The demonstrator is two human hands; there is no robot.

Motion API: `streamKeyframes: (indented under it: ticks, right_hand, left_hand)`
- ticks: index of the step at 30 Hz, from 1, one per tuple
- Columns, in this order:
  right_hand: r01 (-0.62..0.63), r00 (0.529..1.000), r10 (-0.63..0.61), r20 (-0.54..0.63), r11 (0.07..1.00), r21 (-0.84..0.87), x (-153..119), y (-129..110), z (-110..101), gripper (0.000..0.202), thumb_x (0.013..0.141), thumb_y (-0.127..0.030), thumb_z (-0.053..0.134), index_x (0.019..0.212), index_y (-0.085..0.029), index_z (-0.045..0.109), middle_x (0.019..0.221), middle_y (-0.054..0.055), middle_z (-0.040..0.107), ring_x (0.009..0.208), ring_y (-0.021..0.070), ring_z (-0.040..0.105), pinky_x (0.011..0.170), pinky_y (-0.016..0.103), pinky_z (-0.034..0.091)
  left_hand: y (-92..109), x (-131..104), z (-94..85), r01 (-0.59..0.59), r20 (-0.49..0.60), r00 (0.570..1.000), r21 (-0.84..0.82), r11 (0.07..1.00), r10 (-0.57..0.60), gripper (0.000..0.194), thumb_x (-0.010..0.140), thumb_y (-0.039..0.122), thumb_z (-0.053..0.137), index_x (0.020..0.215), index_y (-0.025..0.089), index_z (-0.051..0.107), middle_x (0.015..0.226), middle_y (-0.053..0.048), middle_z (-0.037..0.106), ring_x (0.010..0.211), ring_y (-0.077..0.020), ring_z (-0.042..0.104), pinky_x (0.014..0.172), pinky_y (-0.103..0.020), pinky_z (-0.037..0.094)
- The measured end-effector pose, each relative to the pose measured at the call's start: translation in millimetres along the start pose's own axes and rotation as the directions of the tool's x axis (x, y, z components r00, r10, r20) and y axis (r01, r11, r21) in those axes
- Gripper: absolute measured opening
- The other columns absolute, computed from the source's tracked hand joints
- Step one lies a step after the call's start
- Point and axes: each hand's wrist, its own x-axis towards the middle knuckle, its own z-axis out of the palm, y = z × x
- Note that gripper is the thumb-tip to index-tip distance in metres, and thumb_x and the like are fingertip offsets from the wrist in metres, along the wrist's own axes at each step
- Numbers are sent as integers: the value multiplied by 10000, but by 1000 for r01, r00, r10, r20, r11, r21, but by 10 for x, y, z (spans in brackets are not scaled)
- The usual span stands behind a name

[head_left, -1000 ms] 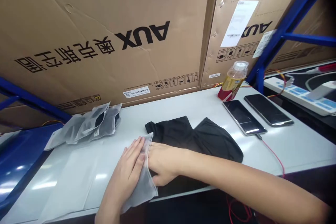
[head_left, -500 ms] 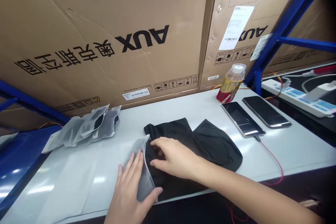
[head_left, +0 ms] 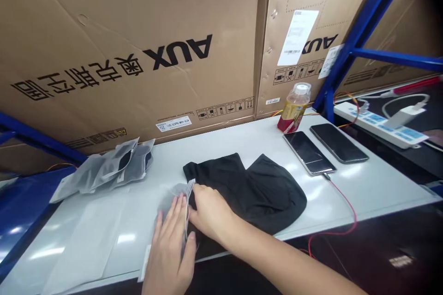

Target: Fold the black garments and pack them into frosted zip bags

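Note:
A black fabric garment lies folded on the white tabletop, its kind unclear. Its left end meets the mouth of a frosted zip bag. My left hand rests flat on the bag, fingers stretched and thumb apart beside the bag's mouth. At that mouth, my right hand is closed, its fingers curled on the garment's left part against the raised bag edge. The right fingertips are partly hidden by the bag.
Several filled frosted bags lie at the back left, above a flat translucent sheet. Two phones, one on a red cable, and a drink bottle stand right. Behind are large cartons and a blue frame.
My right hand has moved left and closed at the bag's mouth. The bag edge is now raised and bunched between my hands. The whole view has shifted slightly.

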Motion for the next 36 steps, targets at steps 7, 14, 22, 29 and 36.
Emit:
streamKeyframes:
  ticks: [7,14,22,29,36]
  right_hand:
    - [322,944,-314,105,944,-70,-159,406,-441,538,919,-212,769,1422,-216,579,1402,118,652,1253,284,656,1051,401,522]
    - [599,797,-580,166,728,-333,164,535,-426,655,909,-335,816,1464,-187,502,1408,143,653,1142,273,674,964,412,538]
    - [645,757,-613,225,648,-405,414,383,-351,108,985,-165,631,1080,-218,632,1071,27,736,884,179,685,752,296,448]
    - [582,794,-590,147,667,-465,263,267,-658,150,1035,-147,476,1025,-227,602,1056,21,705,806,166,616,639,311,341]
    - [478,874,-453,178,727,-494,74,722,-893,137,1009,-123,543,932,-206,619,947,30,646,771,166,577,656,297,368]
  left_hand:
    - [-2,-78,-4,185,130,972,83,979,-195,733,1028,274,426,1702,383,161,1736,-49,312,1608,-449,211,1142,-833,322]
    - [112,-75,139,167,-23,986,187,968,-165,823,1006,367,524,1716,320,111,1675,-141,419,1576,-522,244,1112,-928,134]
    - [48,-113,110,110,-88,991,109,988,-100,767,977,144,423,1679,409,265,1598,-7,544,1524,-377,444,1208,-688,415]
    - [348,101,-217,116,-299,949,36,993,-100,688,1002,203,450,1634,458,352,1563,66,571,1443,-299,557,1192,-552,500]
    - [432,264,213,-76,-34,996,178,981,83,745,1020,235,463,1708,316,187,1667,-28,450,1519,-389,441,1249,-668,315]
